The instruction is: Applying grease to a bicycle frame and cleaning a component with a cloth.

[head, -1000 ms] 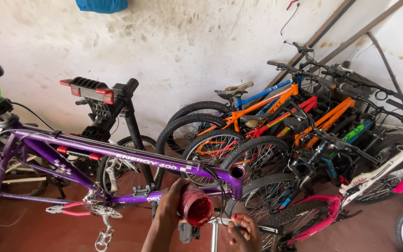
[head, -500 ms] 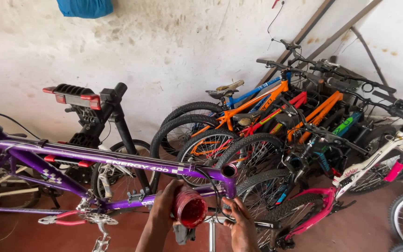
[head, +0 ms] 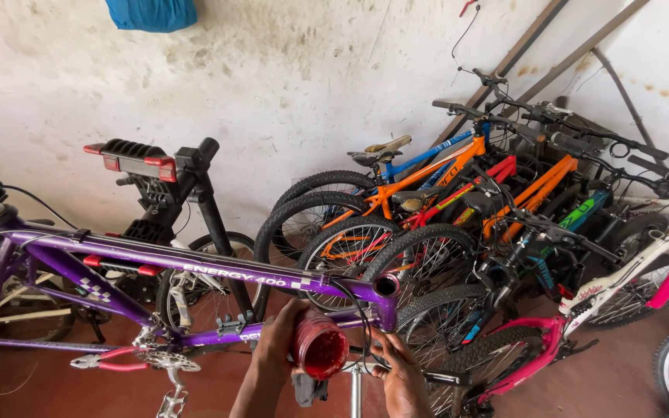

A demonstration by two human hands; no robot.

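Below frame [head: 195, 267] — hands (unmoved) [head: 276, 348]

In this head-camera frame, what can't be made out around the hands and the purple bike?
- Red round object: what it is; blurred.
- Left hand: fingers hidden behind that object.
- Right hand: whatever it grips; hidden by the hand, cut by the bottom edge.
- Purple bike frame: rear end cut off at the left edge.

The red tub [head: 320, 346] was kept gripped in the left hand [head: 278, 348] just below the purple frame [head: 195, 271], while the right hand [head: 398, 377] was brought nearer to it from the right.
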